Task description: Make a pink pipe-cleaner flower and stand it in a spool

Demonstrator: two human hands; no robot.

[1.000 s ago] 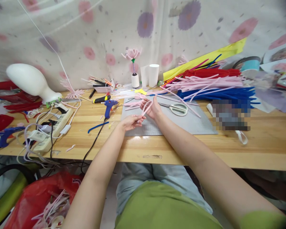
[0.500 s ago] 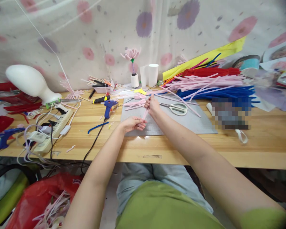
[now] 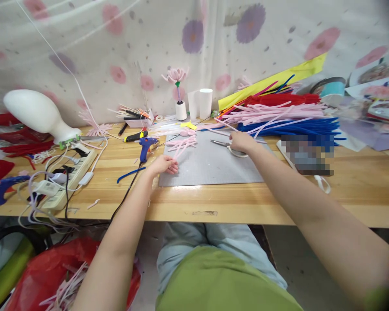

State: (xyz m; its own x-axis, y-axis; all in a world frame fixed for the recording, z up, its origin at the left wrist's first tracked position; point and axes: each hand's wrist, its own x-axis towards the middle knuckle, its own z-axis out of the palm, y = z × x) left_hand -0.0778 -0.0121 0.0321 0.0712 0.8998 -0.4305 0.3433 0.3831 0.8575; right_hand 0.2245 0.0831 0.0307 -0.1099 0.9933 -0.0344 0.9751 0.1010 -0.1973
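Observation:
My left hand (image 3: 164, 165), low over the left part of the grey cutting mat (image 3: 210, 168), pinches a short pink pipe cleaner (image 3: 182, 149) that points up and away. Farther right, my right hand (image 3: 243, 141) has its fingers closed round the handles of the scissors (image 3: 221, 143). The blades point left, and my hand covers most of the handles. Just behind the left hand, several short pink pipe cleaner pieces (image 3: 186, 141) lie bunched on the mat. A long pink pipe cleaner (image 3: 225, 123) runs beneath the right hand.
Pink, red and blue pipe cleaner bundles (image 3: 288, 127) lie at the back right. A blue glue gun (image 3: 145, 149) rests left of the mat, its cord crossing the front edge. A pink flower (image 3: 176, 76) stands in a white holder. Farther left are a power strip (image 3: 71, 181) and white foam form (image 3: 35, 114).
My right hand has let go of the pink pipe cleaner and moved right and down onto the scissors. My left hand has shifted left, keeping the pipe cleaner.

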